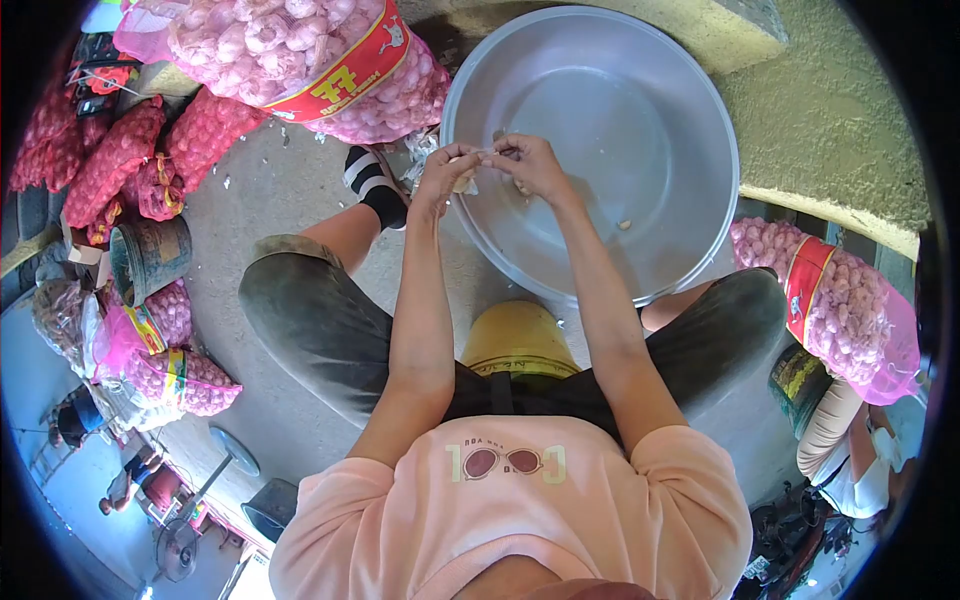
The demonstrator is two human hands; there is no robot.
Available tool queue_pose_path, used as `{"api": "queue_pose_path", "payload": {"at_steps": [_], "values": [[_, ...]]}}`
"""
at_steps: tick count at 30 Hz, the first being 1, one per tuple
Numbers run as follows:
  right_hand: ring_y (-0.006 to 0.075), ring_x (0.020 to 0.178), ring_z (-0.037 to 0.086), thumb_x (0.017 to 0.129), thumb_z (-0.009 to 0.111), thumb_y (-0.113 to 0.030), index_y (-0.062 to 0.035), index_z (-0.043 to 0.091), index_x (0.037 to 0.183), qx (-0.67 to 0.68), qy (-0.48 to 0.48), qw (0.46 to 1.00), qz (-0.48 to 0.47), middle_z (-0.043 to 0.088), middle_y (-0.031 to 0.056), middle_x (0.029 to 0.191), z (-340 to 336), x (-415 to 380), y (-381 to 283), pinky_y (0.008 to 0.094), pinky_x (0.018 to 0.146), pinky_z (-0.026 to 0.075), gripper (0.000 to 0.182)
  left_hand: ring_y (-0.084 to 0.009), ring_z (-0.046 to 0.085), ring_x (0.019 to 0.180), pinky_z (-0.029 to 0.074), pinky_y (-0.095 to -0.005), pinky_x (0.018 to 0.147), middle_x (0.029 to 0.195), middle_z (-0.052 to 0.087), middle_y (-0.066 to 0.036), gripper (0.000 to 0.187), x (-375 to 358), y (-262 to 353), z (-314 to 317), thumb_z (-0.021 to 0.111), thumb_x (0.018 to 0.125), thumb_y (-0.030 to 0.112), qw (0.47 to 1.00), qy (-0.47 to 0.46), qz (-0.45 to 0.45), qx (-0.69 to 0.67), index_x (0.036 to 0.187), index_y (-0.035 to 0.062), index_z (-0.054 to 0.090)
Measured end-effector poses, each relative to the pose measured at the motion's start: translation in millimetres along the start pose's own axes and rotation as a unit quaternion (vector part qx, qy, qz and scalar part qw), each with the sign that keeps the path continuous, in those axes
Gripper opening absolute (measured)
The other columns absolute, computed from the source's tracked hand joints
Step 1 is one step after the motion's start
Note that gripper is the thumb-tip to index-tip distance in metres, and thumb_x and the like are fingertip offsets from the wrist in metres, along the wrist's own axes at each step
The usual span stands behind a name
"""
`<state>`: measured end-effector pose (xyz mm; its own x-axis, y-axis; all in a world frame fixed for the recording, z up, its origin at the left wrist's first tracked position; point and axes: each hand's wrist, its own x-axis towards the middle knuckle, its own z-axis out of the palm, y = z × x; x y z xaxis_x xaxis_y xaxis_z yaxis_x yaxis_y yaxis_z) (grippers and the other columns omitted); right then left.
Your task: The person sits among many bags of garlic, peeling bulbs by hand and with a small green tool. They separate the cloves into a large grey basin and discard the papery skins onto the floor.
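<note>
Over the left rim of a large grey basin (pixel 590 130), my two hands meet fingertip to fingertip. My left hand (pixel 448 176) is closed around pale garlic pieces (pixel 465 182). The fingers of my right hand (pixel 530 168) are pinched together beside it; what they hold is too small to make out. A few loose cloves lie in the basin, one (pixel 625 225) near its middle. Pale skins (pixel 422 145) show on the floor and against the basin's outer left side, next to my left hand.
A big net sack of garlic (pixel 330 60) stands at upper left, with red sacks (pixel 115 160) beyond. Another sack (pixel 835 300) is at right, near a seated person (pixel 850 450). A yellow bucket (pixel 518 338) is between the legs. A fan (pixel 178 548) stands lower left.
</note>
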<state>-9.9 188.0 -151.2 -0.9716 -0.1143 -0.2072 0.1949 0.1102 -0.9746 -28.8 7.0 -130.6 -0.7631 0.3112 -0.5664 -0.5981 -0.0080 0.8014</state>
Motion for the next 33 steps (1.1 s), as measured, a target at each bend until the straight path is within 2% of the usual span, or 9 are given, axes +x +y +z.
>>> {"api": "queue_pose_path", "payload": {"at_steps": [4, 6, 9, 16, 22, 24, 28, 30, 33], "values": [[0.0079, 0.069, 0.060, 0.081, 0.073, -0.019, -0.0040, 0.066, 0.093, 0.041, 0.014, 0.999, 0.019, 0.066, 0.0011, 0.078, 0.5, 0.8, -2.0, 0.0232, 0.059, 0.046, 0.020, -0.0060, 0.050, 0.054, 0.040, -0.0194, 0.050, 0.068, 0.058, 0.002, 0.013, 4.3, -0.8, 13.1, 0.067, 0.082, 0.018, 0.999, 0.036, 0.023, 0.014, 0.081, 0.0052, 0.064], [0.0084, 0.075, 0.061, 0.084, 0.069, -0.017, -0.0037, 0.065, 0.102, 0.200, 0.051, 0.968, 0.142, 0.066, 0.0009, 0.087, 8.8, -4.2, -8.2, 0.0238, 0.064, 0.048, 0.023, -0.0063, 0.051, 0.055, 0.040, -0.0204, 0.049, 0.069, 0.059, 0.001, 0.014, 8.8, -3.0, 19.7, 0.068, 0.082, 0.019, 0.992, 0.072, 0.042, -0.090, 0.078, 0.0053, 0.064], [0.0102, 0.080, 0.061, 0.088, 0.064, -0.015, -0.0021, 0.062, 0.106, 0.316, 0.061, 0.939, 0.123, 0.065, 0.0031, 0.091, 17.7, -5.6, 7.1, 0.0240, 0.070, 0.049, 0.022, -0.0069, 0.052, 0.056, 0.040, -0.0213, 0.050, 0.069, 0.059, 0.000, 0.015, 12.1, -9.9, 21.5, 0.069, 0.080, 0.019, 0.992, 0.083, 0.028, -0.088, 0.077, 0.0050, 0.064], [0.0135, 0.086, 0.061, 0.089, 0.060, -0.008, 0.0006, 0.059, 0.106, 0.407, 0.095, 0.901, 0.113, 0.063, 0.0081, 0.098, 33.4, -2.3, 9.7, 0.0228, 0.076, 0.052, 0.019, -0.0107, 0.056, 0.061, 0.045, -0.0240, 0.054, 0.072, 0.060, -0.002, 0.013, 14.6, -18.0, 15.5, 0.069, 0.079, 0.015, 0.982, 0.133, 0.006, -0.137, 0.080, 0.0037, 0.063], [0.0148, 0.090, 0.061, 0.088, 0.060, -0.004, -0.0012, 0.057, 0.111, 0.490, 0.056, 0.868, 0.060, 0.063, 0.0079, 0.101, 33.6, -7.7, 1.1, 0.0237, 0.079, 0.052, 0.023, -0.0155, 0.060, 0.068, 0.051, -0.0283, 0.058, 0.079, 0.061, -0.005, 0.017, 23.0, -13.0, 0.9, 0.065, 0.081, 0.010, 0.937, 0.139, -0.019, -0.319, 0.094, 0.0023, 0.059], [0.0136, 0.090, 0.061, 0.088, 0.061, -0.005, -0.0018, 0.058, 0.111, 0.544, 0.022, 0.837, 0.052, 0.063, 0.0068, 0.101, 20.4, -10.8, 3.0, 0.0231, 0.079, 0.052, 0.023, -0.0151, 0.060, 0.068, 0.050, -0.0286, 0.057, 0.078, 0.060, -0.005, 0.017, 27.2, -8.8, -25.8, 0.066, 0.082, 0.011, 0.897, 0.185, 0.042, -0.399, 0.094, 0.0020, 0.058], [0.0125, 0.090, 0.060, 0.088, 0.061, -0.006, -0.0014, 0.058, 0.111, 0.532, -0.003, 0.843, 0.078, 0.063, 0.0059, 0.101, -5.3, -20.5, 23.1, 0.0232, 0.080, 0.051, 0.023, -0.0149, 0.060, 0.068, 0.050, -0.0285, 0.058, 0.079, 0.060, -0.005, 0.016, 27.7, -1.1, -50.7, 0.067, 0.081, 0.009, 0.932, 0.235, 0.087, -0.261, 0.091, 0.0010, 0.057], [0.0120, 0.088, 0.060, 0.089, 0.061, -0.007, -0.0014, 0.058, 0.110, 0.505, 0.008, 0.858, 0.094, 0.062, 0.0054, 0.100, -15.4, -21.9, 29.7, 0.0240, 0.081, 0.051, 0.022, -0.0110, 0.057, 0.068, 0.046, -0.0247, 0.058, 0.079, 0.060, -0.003, 0.015, 32.8, -5.5, -50.6, 0.070, 0.078, 0.007, 0.919, 0.351, 0.144, -0.112, 0.087, 0.0004, 0.061], [0.0119, 0.086, 0.060, 0.090, 0.060, -0.009, -0.0015, 0.058, 0.110, 0.475, 0.039, 0.873, 0.103, 0.062, 0.0052, 0.098, -18.0, -21.3, 34.1, 0.0244, 0.080, 0.051, 0.021, -0.0128, 0.058, 0.072, 0.045, -0.0223, 0.064, 0.082, 0.062, -0.005, 0.017, 43.9, -46.8, -84.5, 0.069, 0.077, 0.003, 0.919, 0.323, 0.138, -0.181, 0.091, -0.0041, 0.063]]}}
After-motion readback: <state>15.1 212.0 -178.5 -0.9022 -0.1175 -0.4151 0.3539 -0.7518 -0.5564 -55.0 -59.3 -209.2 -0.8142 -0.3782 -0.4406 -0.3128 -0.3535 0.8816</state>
